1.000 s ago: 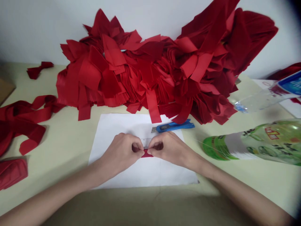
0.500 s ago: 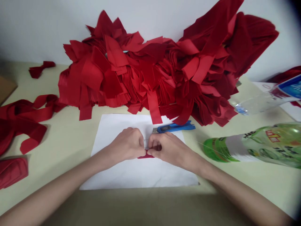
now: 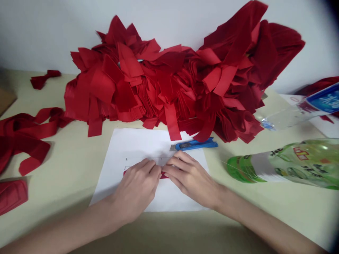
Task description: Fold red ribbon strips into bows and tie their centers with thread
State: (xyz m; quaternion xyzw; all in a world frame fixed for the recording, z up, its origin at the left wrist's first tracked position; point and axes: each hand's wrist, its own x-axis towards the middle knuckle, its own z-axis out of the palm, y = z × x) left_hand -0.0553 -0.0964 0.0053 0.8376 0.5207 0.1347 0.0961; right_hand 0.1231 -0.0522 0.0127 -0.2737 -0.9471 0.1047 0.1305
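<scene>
A small red ribbon strip (image 3: 164,175) lies across a white paper sheet (image 3: 182,203) marked with thin black ruled lines. My left hand (image 3: 139,185) covers most of the strip's left part, its fingers bent and pressed together on it. From the other side, my right hand (image 3: 192,178) has its bunched fingertips on the strip's right part. Only a small gap separates the two hands, and red shows between them. Just beyond my right fingers, a blue utility knife (image 3: 197,144) rests on the paper's upper right with its blade out.
A large heap of cut red ribbon pieces (image 3: 159,84) stretches along the back by the wall. More red ribbon (image 3: 34,127) lies loose at left. On the right are a green bottle (image 3: 286,164) wound with white thread and a clear bottle (image 3: 299,109) with a blue label.
My left hand has shifted down and flattened over the strip, uncovering ruled lines on the paper. My right fingers have straightened somewhat and now lie over the strip. The view has shifted slightly.
</scene>
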